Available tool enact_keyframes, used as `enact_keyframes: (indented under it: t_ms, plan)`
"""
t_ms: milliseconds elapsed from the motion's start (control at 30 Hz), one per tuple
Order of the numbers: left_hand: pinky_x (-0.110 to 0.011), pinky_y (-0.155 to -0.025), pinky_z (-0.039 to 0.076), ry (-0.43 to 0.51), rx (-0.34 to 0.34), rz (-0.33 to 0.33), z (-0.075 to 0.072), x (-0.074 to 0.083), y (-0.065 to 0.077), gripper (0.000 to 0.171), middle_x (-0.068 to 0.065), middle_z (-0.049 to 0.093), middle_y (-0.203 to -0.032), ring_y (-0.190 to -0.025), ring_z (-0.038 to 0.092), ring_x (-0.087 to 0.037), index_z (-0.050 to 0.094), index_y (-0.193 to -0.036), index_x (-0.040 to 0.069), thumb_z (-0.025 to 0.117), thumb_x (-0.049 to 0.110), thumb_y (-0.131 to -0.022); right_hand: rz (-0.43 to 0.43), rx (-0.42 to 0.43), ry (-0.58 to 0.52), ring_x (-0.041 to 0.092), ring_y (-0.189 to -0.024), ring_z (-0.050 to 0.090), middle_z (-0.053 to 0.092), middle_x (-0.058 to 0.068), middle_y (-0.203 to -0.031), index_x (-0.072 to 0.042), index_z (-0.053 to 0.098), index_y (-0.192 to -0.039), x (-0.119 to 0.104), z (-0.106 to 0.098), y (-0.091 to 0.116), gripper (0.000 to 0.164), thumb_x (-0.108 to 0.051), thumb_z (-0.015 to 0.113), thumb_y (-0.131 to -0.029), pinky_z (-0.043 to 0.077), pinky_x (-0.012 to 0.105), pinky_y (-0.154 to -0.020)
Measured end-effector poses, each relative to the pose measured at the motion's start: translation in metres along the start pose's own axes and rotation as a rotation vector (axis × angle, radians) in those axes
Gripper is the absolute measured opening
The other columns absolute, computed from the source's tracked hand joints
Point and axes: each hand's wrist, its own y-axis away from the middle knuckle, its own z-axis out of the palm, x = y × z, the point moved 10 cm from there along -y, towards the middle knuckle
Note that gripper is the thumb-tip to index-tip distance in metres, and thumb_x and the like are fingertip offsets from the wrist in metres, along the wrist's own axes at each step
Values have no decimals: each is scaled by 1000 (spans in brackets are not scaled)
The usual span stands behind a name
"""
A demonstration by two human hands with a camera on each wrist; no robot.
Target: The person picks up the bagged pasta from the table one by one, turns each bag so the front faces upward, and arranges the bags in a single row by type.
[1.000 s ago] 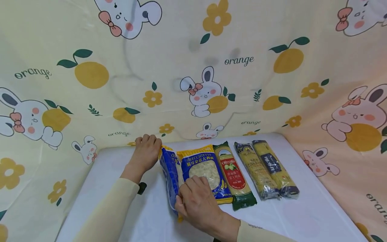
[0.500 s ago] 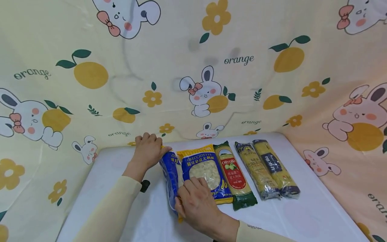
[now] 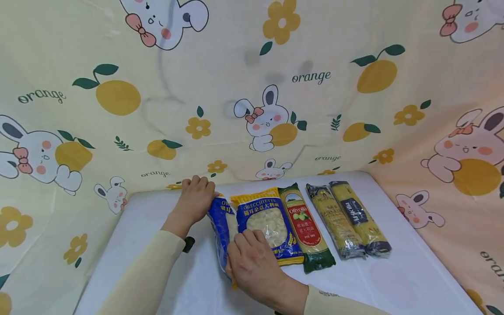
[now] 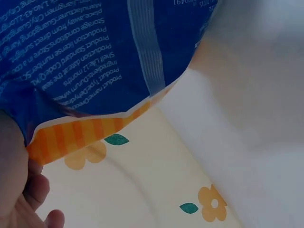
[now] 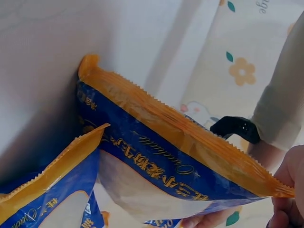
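In the head view, a blue and yellow bag of orecchiette pasta (image 3: 222,234) stands tilted on its long side, partly covered by my hands. My left hand (image 3: 195,199) pinches its far top corner. At the near end, my right hand (image 3: 257,269) holds the other corner. The left wrist view shows the bag's printed blue back (image 4: 90,61) and its orange edge running to the left fingers (image 4: 35,187). Seen from the right wrist, the right thumb (image 5: 290,168) and fingers pinch the end of the orange seal (image 5: 190,128). A second orecchiette bag (image 3: 267,223) lies flat right beside it.
Right of the bags lie a green-ended Olivoilà spaghetti pack (image 3: 307,227) and two long packs of pasta, one plain gold (image 3: 334,223) and one with a dark label (image 3: 358,218). A printed rabbit-and-orange curtain (image 3: 220,87) rises behind the white table (image 3: 189,280).
My left hand has shifted slightly right with the bag's top corner. More of the bag's front shows now, and my right hand has edged a little left. The other packs stay put.
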Motion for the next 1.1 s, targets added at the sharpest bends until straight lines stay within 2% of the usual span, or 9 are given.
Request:
enact_keyframes:
  t_ms: [133, 300, 400, 767, 967, 1100]
  plan:
    - [-57, -96, 41, 4, 8, 25, 0, -2, 2, 29, -11, 56, -100, -105, 50, -35, 58, -104, 7, 55, 34, -111, 4, -1, -13, 16, -73, 40, 40, -5, -75, -18, 49, -79, -2, 3, -1, 21, -25, 58, -96, 40, 34, -76]
    - [-51, -87, 41, -2, 54, 86, -5, -7, 11, 26, -11, 52, -94, -98, 48, -35, 57, -100, 5, 59, 30, -110, -21, 17, -48, 17, -75, 44, 44, -3, -79, -18, 51, -82, -11, 7, -3, 21, -27, 60, -98, 40, 36, -76]
    - [-51, -87, 42, -27, 54, 100, -6, -13, 17, 27, -10, 52, -93, -98, 49, -35, 58, -99, 5, 60, 30, -109, -40, 18, -55, 18, -78, 48, 47, -3, -81, -18, 53, -84, -18, 9, -5, 21, -31, 61, -99, 40, 36, -77]
    - [-50, -87, 44, -50, 6, 76, -8, -29, 31, 26, -9, 54, -93, -98, 50, -34, 59, -99, 6, 64, 30, -107, -113, -32, -61, 13, -84, 47, 49, -7, -86, -22, 55, -90, -42, 18, -9, 23, -40, 56, -105, 39, 30, -76]
    - [-53, -97, 45, -9, -42, 47, -5, -34, 36, 23, -8, 54, -94, -100, 49, -32, 59, -102, 6, 59, 28, -110, -137, -75, -111, 10, -84, 45, 49, -9, -88, -24, 57, -95, -48, 25, -5, 21, -42, 60, -103, 36, 26, -75]
    - [-56, -100, 45, 1, -50, 43, -4, -39, 40, 20, -9, 56, -96, -100, 50, -33, 60, -103, 6, 59, 25, -110, -145, -92, -94, 11, -83, 45, 49, -8, -87, -24, 58, -93, -48, 29, 0, 23, -45, 62, -102, 35, 27, -75]
